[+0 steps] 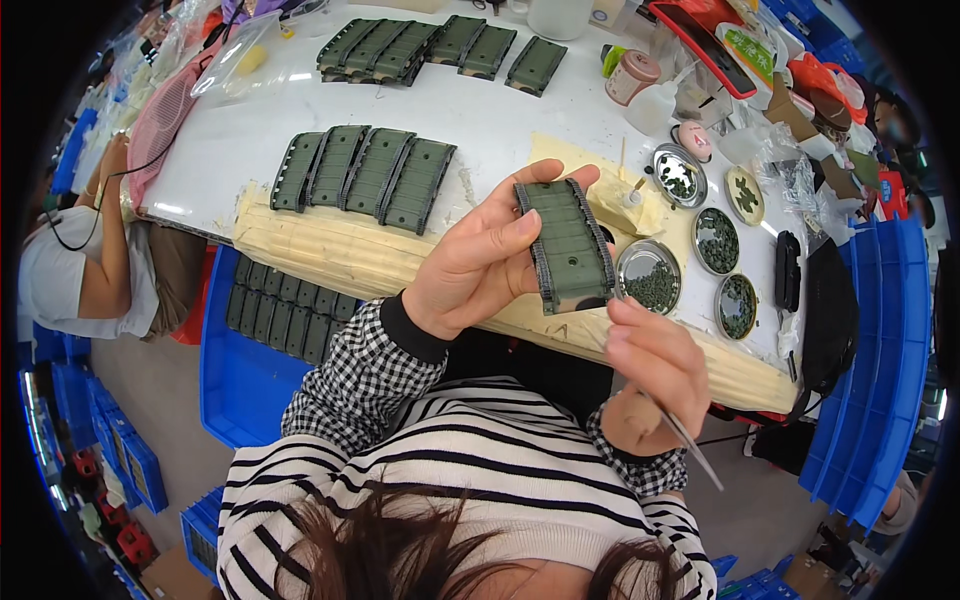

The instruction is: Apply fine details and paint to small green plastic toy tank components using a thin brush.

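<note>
My left hand (477, 255) grips a curved dark-green panel (566, 238) by its left side, thumb on its face. The panel has ribbed dark edges along both long sides, a small round hole near its lower end and a camouflage-patterned patch at the bottom. Pinched in my right hand (662, 358) is a pair of slim metal tweezers (702, 464), whose tip reaches the panel's lower right edge. Just beyond the panel, a round metal tin (650, 246) contains small dark-green pieces. A row of similar green panels (362, 180) lies on the table to the left.
More panels (378, 50) lie at the back. Further tins of small parts (737, 306) stand at right, near bottles (632, 76) and a red-cased phone (703, 48). A blue bin (235, 405) below left holds panels. Another person (95, 265) sits at left.
</note>
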Tool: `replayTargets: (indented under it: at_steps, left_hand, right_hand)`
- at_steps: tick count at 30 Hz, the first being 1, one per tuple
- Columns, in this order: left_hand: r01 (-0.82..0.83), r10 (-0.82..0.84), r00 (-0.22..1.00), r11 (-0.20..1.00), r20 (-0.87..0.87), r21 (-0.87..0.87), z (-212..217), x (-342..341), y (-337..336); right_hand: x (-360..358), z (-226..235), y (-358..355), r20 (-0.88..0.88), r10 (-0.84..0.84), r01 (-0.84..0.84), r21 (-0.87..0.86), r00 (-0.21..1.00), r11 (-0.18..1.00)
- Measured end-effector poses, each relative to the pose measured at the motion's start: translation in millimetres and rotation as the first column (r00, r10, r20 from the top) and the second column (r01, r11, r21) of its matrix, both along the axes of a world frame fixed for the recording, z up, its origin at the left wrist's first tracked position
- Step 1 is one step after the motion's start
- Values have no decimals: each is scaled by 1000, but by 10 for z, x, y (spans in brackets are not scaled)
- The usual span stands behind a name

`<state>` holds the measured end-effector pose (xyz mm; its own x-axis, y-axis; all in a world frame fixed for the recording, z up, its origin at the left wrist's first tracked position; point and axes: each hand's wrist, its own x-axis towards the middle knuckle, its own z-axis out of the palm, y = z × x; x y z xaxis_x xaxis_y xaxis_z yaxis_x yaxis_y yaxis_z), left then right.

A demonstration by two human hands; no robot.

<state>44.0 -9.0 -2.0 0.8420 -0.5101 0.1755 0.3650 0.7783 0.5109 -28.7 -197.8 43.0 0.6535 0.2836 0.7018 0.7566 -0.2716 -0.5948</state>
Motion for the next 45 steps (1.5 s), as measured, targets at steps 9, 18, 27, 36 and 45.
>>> replayTargets:
  at_steps: [9,18,27,36,45]
  left_hand:
    - [-11,12,1000,1000,16,-26,7,-1,-18]
    - [-4,5,1000,999,15,-38,7,0,-20]
    - [5,-4,1000,999,15,-32,-4,-1,-12]
    - [5,-5,1000,1000,6,-31,-22,-1,-6]
    - [-10,8,1000,998,-30,-57,-8,-14,-15]
  right_hand:
    - [-18,78,47,67,-51,66,-244,996,968]
    - [-11,96,77,85,-73,92,-249,994,964]
    - [-4,123,62,38,-35,44,-248,999,968]
    - [3,117,58,30,-25,32,-242,999,970]
    - [5,-40,-23,10,5,-5,31,1000,1000]
